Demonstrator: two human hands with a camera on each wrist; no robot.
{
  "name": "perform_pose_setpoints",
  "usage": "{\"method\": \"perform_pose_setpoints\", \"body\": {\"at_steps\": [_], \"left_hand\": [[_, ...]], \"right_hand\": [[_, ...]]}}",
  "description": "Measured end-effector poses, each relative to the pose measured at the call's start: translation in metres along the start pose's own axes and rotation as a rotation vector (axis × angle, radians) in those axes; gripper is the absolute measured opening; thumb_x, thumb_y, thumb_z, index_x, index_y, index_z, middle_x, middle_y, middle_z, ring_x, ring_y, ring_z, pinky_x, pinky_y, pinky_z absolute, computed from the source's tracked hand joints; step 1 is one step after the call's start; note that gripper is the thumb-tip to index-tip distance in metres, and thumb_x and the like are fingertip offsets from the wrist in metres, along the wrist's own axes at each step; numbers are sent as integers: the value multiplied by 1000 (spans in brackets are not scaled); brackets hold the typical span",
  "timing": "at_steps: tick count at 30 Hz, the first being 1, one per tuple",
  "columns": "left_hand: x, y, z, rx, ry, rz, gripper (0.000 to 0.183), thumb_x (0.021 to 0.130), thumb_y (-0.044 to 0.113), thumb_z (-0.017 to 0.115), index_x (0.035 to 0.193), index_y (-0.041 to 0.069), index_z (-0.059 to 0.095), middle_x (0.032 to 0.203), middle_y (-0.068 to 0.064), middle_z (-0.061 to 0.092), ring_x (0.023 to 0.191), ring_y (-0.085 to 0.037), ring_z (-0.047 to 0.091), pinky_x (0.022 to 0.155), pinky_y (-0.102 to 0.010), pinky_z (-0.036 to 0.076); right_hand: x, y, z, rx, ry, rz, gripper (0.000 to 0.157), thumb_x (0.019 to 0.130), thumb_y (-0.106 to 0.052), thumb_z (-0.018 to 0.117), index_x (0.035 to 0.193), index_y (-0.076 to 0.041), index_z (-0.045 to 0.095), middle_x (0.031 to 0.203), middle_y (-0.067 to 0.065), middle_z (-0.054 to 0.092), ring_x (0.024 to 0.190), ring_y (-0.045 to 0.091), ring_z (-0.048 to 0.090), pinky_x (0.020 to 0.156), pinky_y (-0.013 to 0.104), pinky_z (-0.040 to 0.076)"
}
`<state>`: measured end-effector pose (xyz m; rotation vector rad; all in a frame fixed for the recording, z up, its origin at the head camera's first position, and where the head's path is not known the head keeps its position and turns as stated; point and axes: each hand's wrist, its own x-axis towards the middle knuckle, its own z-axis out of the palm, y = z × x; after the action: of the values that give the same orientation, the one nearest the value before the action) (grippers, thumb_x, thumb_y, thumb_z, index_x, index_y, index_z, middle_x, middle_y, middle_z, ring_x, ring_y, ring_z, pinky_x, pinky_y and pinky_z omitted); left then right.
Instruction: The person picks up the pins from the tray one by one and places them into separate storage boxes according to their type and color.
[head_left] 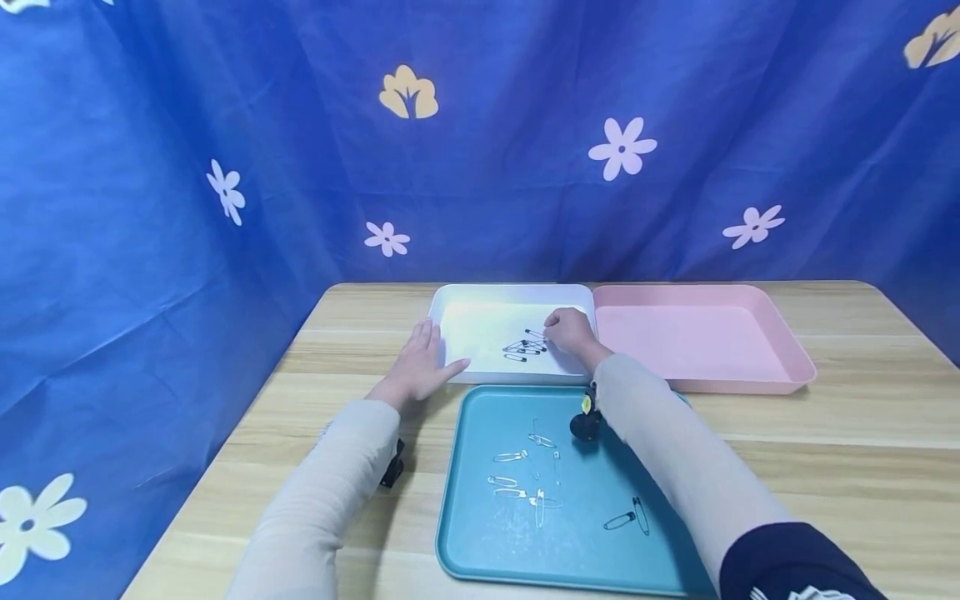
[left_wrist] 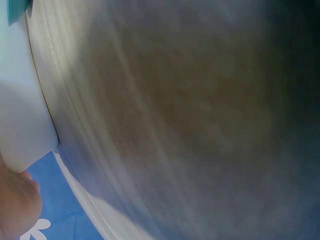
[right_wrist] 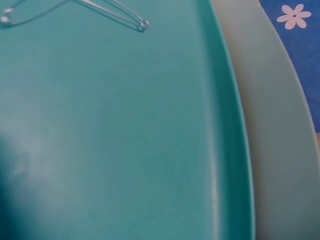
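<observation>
Several black safety pins (head_left: 522, 348) lie in a loose cluster inside the white tray (head_left: 472, 333). Over that tray's right half, my right hand (head_left: 572, 332) has its thumb and fingers curled together, pinching the end of a black safety pin (head_left: 535, 333) beside the cluster. My left hand (head_left: 420, 362) rests against the white tray's left side, fingers straight and thumb stretched toward the front rim. Nearer to me, silver safety pins (head_left: 511, 457) are scattered over the teal tray (head_left: 555, 558), and two black safety pins (head_left: 630, 518) lie at its right.
A pink tray (head_left: 690, 333) stands right beside the white one at the back of the wooden table (head_left: 862, 467). A blue flowered curtain (head_left: 495, 167) hangs behind and to the left. My right forearm crosses above the teal tray's right side.
</observation>
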<state>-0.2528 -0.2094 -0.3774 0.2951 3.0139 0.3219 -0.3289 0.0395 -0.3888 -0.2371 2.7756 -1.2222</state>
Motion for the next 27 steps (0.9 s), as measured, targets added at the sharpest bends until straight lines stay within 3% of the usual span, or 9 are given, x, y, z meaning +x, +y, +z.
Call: {"method": "perform_pose_setpoints", "body": {"at_steps": [10, 19, 23, 27], "left_hand": [[2, -3, 3, -2, 16, 28, 93, 81, 64, 27, 133, -11, 8, 139, -26, -1, 127, -36, -1, 103, -42, 5], [2, -2, 1, -6, 19, 34, 94, 82, 63, 29, 132, -13, 7, 138, -27, -2, 127, -36, -2, 102, -43, 4], [1, -2, 1, -6, 19, 35, 93, 82, 63, 29, 132, -13, 8, 138, -27, -2, 127, -37, -2, 102, -44, 5], [0, -1, 0, -3, 10, 23, 93, 82, 63, 28, 133, -11, 7, 139, -26, -3, 127, -35, -3, 102, -42, 4]], "right_hand": [[-18, 0, -14, 97, -45, -25, 18, 79, -9, 58, 93, 2, 61, 90, 13, 61, 81, 22, 55, 76, 31, 44], [-48, -1, -32, 264, -112, 67, 25, 82, -12, 56, 103, 0, 57, 96, 11, 57, 84, 22, 54, 76, 35, 43], [-62, -3, -41, 284, -113, 23, 24, 82, -9, 57, 102, 4, 57, 94, 13, 58, 81, 23, 55, 75, 37, 45], [-77, -4, -49, 232, -126, -40, 24, 81, -11, 59, 100, 4, 58, 89, 12, 59, 77, 21, 55, 70, 35, 47]]}}
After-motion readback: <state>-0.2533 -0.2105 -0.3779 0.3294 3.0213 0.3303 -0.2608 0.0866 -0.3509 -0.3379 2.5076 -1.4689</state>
